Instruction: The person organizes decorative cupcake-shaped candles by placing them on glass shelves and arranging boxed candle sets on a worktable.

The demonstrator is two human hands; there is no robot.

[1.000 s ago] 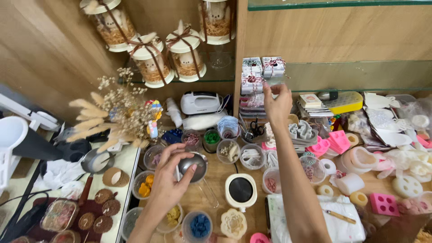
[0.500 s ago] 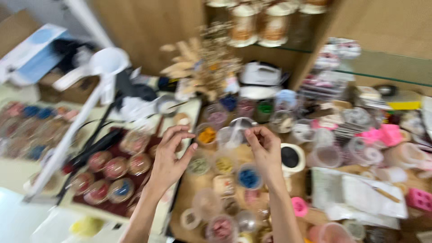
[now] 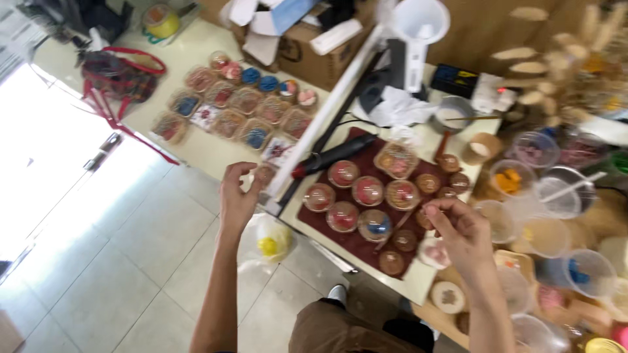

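My left hand [image 3: 237, 196] hangs over the floor at the table's corner, fingers curled in with nothing visible in them. It is close to a slanted white pole [image 3: 327, 111]. My right hand [image 3: 461, 232] hovers over the right end of a dark red mat [image 3: 340, 243], fingertips pinched together; blur hides whether anything small is between them. On the mat stand several clear domed containers [image 3: 367, 191] with red and blue pieces inside, and small round brown pieces [image 3: 392, 261].
A black heat gun [image 3: 333, 155] lies at the mat's far edge. Clear cups [image 3: 523, 149] crowd the table on the right, with dried flowers [image 3: 575, 59] behind. A plastic bag with something yellow [image 3: 271, 238] is below the table; a low bench [image 3: 196, 151] holds packaged pieces; a cardboard box [image 3: 307, 52] stands beyond.
My view has swung left and down, from the shelves and cups to the mat and floor. Both hands came back from the cups toward me, the left now off the table's edge.
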